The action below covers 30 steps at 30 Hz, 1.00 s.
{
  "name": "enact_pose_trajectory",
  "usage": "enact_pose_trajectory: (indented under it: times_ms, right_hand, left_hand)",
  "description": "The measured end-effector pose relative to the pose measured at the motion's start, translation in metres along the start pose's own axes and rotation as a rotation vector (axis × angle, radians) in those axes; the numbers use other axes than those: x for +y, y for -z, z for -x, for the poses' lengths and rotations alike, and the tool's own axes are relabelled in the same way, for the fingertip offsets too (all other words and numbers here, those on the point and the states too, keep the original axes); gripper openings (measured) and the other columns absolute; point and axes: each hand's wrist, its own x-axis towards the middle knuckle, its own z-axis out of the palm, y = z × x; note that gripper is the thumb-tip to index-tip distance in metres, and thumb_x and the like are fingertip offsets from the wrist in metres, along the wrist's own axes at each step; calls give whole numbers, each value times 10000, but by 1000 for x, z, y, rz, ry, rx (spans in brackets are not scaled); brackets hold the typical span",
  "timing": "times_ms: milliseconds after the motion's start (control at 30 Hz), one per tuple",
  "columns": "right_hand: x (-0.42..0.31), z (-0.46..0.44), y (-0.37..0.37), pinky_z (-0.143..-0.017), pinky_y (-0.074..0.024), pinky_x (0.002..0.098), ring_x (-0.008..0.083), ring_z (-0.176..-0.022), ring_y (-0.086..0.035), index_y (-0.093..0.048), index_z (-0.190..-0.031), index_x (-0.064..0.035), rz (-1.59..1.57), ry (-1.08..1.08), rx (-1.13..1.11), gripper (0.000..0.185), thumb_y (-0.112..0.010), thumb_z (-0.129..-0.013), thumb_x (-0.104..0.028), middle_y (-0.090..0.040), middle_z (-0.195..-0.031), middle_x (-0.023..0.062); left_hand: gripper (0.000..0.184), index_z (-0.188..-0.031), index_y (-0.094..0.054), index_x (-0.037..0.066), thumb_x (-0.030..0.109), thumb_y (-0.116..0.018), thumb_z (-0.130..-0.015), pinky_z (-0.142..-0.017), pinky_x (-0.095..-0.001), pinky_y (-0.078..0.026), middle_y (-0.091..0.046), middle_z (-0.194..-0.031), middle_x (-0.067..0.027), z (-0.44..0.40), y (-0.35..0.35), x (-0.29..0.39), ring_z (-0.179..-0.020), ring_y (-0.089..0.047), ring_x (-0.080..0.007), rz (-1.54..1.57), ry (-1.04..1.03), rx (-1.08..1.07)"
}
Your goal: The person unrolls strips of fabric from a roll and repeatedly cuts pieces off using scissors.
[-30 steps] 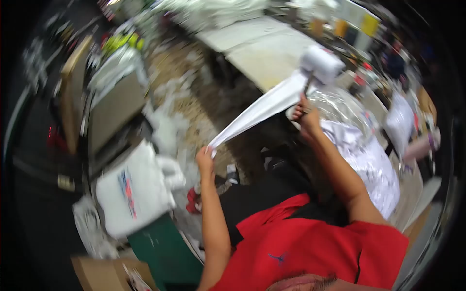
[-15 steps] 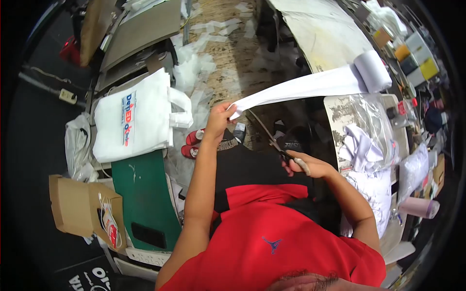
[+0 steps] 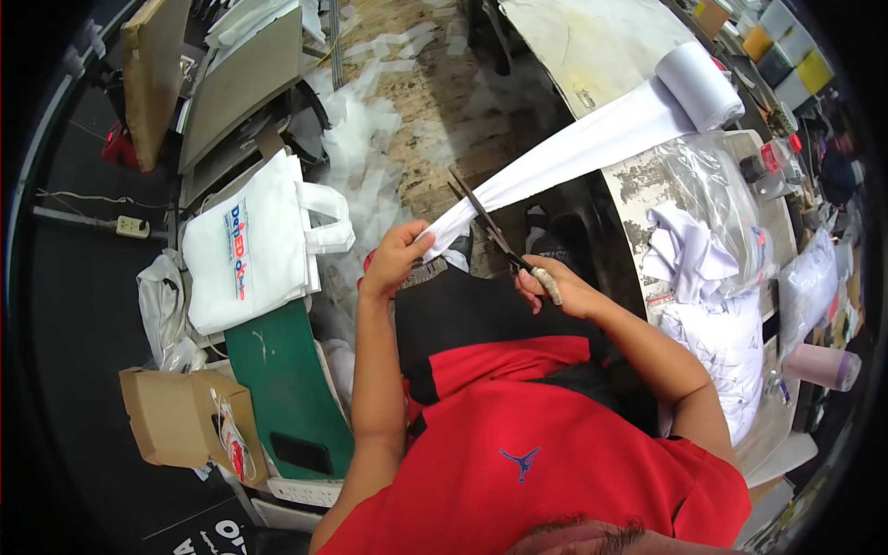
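A long strip of white fabric (image 3: 573, 153) stretches from a white roll (image 3: 698, 85) at the upper right down to my left hand (image 3: 396, 259). That hand pinches the strip's free end. My right hand (image 3: 555, 289) is wrapped around the handles of a pair of scissors (image 3: 493, 231), which look bound with pale wrapping. The scissor blades are parted and cross the strip a little to the right of my left hand. Whether fabric lies between both blades is hard to make out.
White printed tote bags (image 3: 254, 245) lie on the left, above a green board (image 3: 291, 388) with a black phone (image 3: 301, 453). An open cardboard box (image 3: 171, 416) stands beside it. Crumpled white cloth (image 3: 689, 254) and clear plastic (image 3: 717, 185) cover the right-hand table. Scraps litter the floor.
The scissors have moved up and left to the strip, their blades now spread across it. My left hand sits slightly lower and further left, still pinching the end. The whole view has shifted.
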Motion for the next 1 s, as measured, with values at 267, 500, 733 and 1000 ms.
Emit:
enact_pose_trajectory:
  times_ms: [267,500,733,1000]
  right_hand:
    - [11,-4,6,-501,-432,270,100,-524,-505,-522,-802,-60,-35,76,29,415,-603,-980,-427,-519,-637,10]
    - [0,-1,11,-578,-458,273,111,-587,-522,-518,-839,-63,-33,8,-3,497,-570,-962,-542,-519,-695,20]
    - [-8,2,14,-553,-457,278,113,-547,-522,-502,-748,-70,-11,-10,54,526,-601,-941,-549,-508,-634,24]
    - [-17,8,18,-487,-407,270,92,-518,-505,-502,-746,-76,173,86,168,481,-650,-929,-496,-503,-612,5]
  left_hand:
    - [273,-1045,-647,-14,249,-613,-980,-724,-226,-429,-642,-905,4,-2,12,1,-798,-543,-68,-19,62,49]
    - [238,-965,-653,19,251,-605,-987,-713,-215,-402,-611,-833,41,-5,13,-2,-767,-514,-44,8,-14,13]
    - [257,-987,-662,15,267,-620,-979,-716,-220,-401,-606,-843,46,-11,8,-8,-767,-506,-49,26,53,-64]
    - [735,-1437,-432,-7,409,-705,-897,-1051,-319,-398,-579,-1303,-80,-77,-36,2,-1171,-545,-153,80,-337,-73]
